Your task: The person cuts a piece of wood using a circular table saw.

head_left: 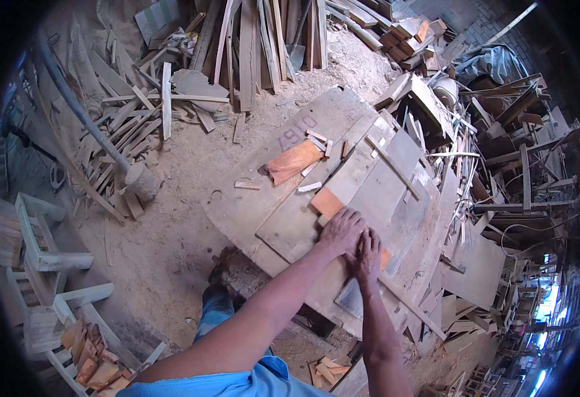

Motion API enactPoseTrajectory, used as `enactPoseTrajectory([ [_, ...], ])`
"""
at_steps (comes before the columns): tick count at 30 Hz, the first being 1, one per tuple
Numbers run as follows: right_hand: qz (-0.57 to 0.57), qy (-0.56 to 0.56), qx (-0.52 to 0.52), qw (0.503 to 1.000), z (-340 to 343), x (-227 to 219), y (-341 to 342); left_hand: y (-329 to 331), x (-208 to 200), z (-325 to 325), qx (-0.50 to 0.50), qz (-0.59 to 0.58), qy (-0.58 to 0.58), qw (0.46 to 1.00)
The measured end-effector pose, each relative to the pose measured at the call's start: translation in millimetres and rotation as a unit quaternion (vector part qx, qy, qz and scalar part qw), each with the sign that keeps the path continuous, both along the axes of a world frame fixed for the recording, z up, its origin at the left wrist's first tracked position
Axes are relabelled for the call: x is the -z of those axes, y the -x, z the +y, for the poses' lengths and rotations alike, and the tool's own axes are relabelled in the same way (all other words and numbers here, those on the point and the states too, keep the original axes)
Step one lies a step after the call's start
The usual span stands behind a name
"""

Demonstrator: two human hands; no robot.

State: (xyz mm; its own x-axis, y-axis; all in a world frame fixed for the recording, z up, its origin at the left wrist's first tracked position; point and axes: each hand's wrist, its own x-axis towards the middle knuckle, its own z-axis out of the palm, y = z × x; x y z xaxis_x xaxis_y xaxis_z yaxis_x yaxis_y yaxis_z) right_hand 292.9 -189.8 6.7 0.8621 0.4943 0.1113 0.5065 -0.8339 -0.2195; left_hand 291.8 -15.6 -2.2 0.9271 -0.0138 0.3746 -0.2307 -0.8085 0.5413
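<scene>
A short orange-brown wooden board (328,203) lies on the worn worktable (244,198), beside a strip of wood. My left hand (343,231) is closed over the board's middle, fingers pointing away from me. Close beside it, my right hand (369,255) grips the same board nearer its right end, which shows past the fingers. Both hands cover the board's middle, and the fingertips' undersides are hidden. A larger reddish wood block (294,162) rests farther left on the table, with small offcuts (310,187) around it.
A flat metal plate (386,182) is set into the tabletop, with a thin stick (392,167) across it. Scrap wood (429,106) is heaped at right, and planks (247,53) lean at the back. Wooden frames (42,231) stand at left, by a crate of offcuts (95,360).
</scene>
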Motion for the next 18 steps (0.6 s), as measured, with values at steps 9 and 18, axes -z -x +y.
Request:
enactPoseTrajectory([
  [9, -0.014, -0.048, -0.103, 0.993, -20, -38, 88, 116, -1, 9, 0.028, -0.027, -0.057, 0.998],
  [18, -0.134, -0.027, 0.051, 0.989, -17, -83, 145, 233, -58, 17, -0.017, -0.11, -0.082, 0.99],
])
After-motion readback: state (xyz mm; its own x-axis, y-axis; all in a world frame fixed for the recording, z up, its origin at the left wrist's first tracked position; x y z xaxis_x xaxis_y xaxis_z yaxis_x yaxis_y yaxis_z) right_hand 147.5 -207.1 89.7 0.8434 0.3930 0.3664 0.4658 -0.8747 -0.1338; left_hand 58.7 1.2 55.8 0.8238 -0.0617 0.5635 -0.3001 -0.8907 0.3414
